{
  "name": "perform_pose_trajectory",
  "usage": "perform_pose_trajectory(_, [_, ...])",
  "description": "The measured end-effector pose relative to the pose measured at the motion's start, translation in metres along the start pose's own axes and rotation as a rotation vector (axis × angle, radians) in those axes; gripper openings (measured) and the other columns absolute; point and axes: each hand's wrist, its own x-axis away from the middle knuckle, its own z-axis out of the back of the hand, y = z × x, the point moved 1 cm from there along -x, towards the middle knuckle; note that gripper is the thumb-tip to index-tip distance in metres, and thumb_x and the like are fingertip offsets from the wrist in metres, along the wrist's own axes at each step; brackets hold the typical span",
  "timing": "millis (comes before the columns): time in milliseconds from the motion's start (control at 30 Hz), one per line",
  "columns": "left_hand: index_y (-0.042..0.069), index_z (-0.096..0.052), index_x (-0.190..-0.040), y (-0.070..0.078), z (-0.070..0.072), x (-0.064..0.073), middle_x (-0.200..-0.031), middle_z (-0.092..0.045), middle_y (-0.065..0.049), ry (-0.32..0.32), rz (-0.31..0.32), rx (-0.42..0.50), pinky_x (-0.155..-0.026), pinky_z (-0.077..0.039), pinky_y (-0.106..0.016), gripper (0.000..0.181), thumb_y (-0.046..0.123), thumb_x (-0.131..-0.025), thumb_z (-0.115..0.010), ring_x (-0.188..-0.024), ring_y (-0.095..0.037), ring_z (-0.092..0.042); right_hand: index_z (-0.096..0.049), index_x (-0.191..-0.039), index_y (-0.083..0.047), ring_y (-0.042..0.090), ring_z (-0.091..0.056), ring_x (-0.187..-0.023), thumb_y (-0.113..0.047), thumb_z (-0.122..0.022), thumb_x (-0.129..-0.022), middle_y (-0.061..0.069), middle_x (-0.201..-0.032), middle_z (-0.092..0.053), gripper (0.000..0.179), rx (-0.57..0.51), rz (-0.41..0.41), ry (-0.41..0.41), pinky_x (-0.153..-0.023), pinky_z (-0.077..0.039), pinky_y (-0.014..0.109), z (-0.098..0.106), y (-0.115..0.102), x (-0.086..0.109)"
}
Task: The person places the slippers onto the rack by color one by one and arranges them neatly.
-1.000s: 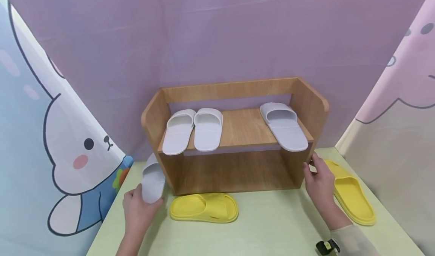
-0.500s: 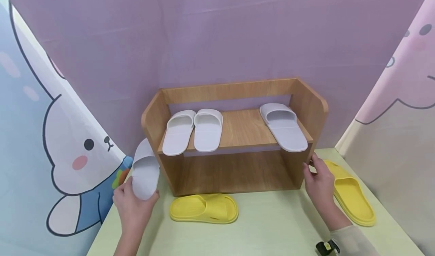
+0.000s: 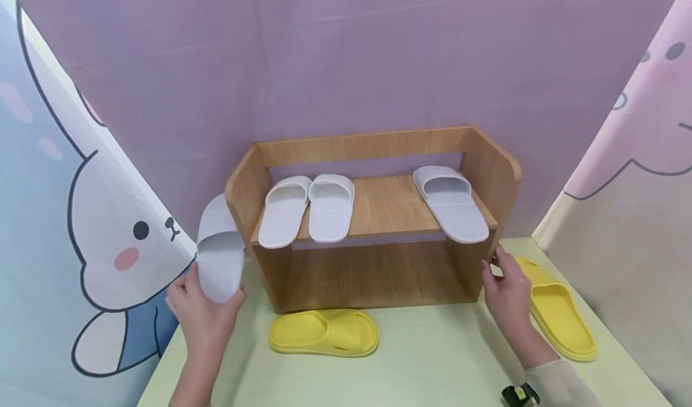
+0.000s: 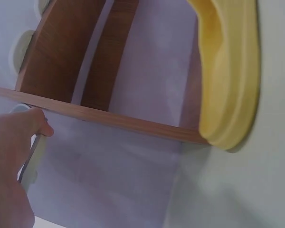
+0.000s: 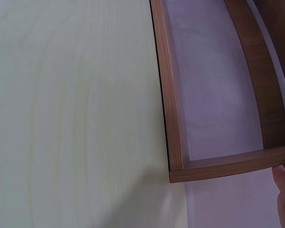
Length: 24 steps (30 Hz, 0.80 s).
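My left hand (image 3: 202,317) pinches a white slipper (image 3: 220,269) by the sides of its toe-less end, holding it up beside the left panel of a wooden shoe rack (image 3: 373,275). In the left wrist view the thumb of the left hand (image 4: 14,156) lies along the slipper's edge. On the rack's upper shelf, two white slippers (image 3: 331,209) sit side by side at the left, and a single white slipper (image 3: 454,206) lies at the right end. My right hand (image 3: 509,290) touches the rack's right panel with its fingertips; the far fingers are hidden.
A yellow slipper (image 3: 324,332) lies sideways before the rack's front edge. Another yellow slipper (image 3: 559,314) rests right of the rack, beyond the right hand. Behind stands a purple cloth backdrop (image 3: 367,59), with printed cloths at both sides. The pale table (image 3: 421,359) extends in front.
The left hand has lifted the white slipper upward and to the left, from beside the rack's base to about upper-shelf height. The right hand stays at the rack's right panel.
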Motion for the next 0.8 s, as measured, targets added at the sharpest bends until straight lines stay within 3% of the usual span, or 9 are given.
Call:
perform_pose_trajectory(433, [0.007,-0.041,-0.169,0.021,0.009,-0.020,-0.148,-0.038,-0.026,0.043,-0.017,0.036,-0.102,-0.044,-0.068,0.104,0.015,-0.080,-0.094,-0.143,-0.042,-0.033,-0.069,-0.138,0.003,0.043,-0.073,-0.107,0.012,-0.074,-0.097,0.026,-0.123,-0.074,0.043,0.004,0.026,0.013,-0.077,-0.044,-0.005,0.000,0.000,0.000])
perform_pose_trajectory(800, [0.010,-0.042,-0.170,0.040,0.028,-0.040,-0.150,-0.040,-0.027,0.118,-0.052,0.055,-0.104,-0.046,-0.066,0.104,0.016,-0.080,-0.094,-0.143,-0.039,-0.036,-0.069,-0.139,0.002,0.043,-0.073,-0.106,0.011,-0.074,-0.097,0.025,-0.123,-0.075,0.043,0.010,0.020,0.011,-0.077,-0.044,-0.005,0.001,-0.003,0.000])
